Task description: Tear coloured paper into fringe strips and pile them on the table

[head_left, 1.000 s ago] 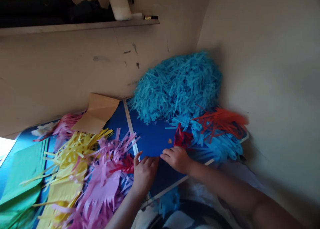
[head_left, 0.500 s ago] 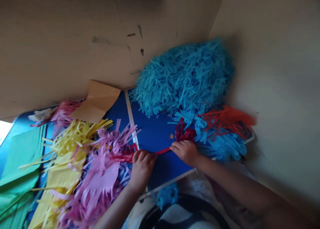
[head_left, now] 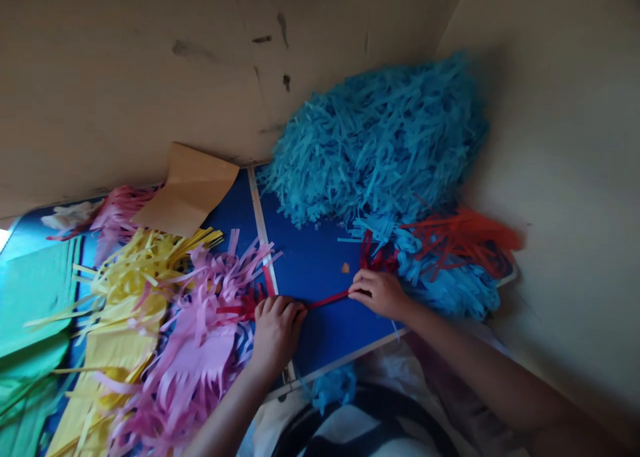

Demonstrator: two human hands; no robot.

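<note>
Pinching a red paper strip (head_left: pixel 327 300) taut, left hand (head_left: pixel 274 330) and right hand (head_left: pixel 381 292) hide its ends.

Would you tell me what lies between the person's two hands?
In the head view, a red paper strip spans from left hand to right hand, over bare blue table.

No readable text or labels (paper strips are plain)
</note>
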